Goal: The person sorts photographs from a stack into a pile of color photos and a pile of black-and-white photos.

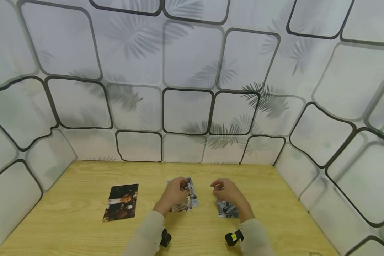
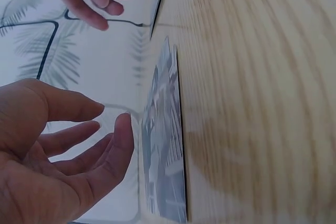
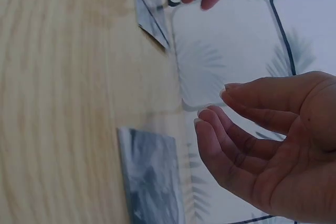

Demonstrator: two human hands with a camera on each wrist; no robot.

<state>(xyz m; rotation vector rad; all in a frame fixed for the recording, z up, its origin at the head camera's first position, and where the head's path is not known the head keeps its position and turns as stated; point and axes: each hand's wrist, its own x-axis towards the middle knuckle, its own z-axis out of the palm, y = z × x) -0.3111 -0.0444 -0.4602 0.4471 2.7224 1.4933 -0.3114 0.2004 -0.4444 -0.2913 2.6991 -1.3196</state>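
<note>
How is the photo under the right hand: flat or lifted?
Flat: the grey photo lies on the wooden tabletop, right hand clear.

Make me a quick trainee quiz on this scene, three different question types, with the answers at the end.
1. Multiple choice: what lies beneath the right hand? (a) a cup (b) a grey-toned picture (c) a pen

2. True or false: the left hand is pinching a picture.

3. Fill in the gap: in the head view, the dark picture lies on the wooden table to the ____ of the overlapping pictures.

Key:
1. b
2. False; the left wrist view shows its fingers holding nothing.
3. left
</note>
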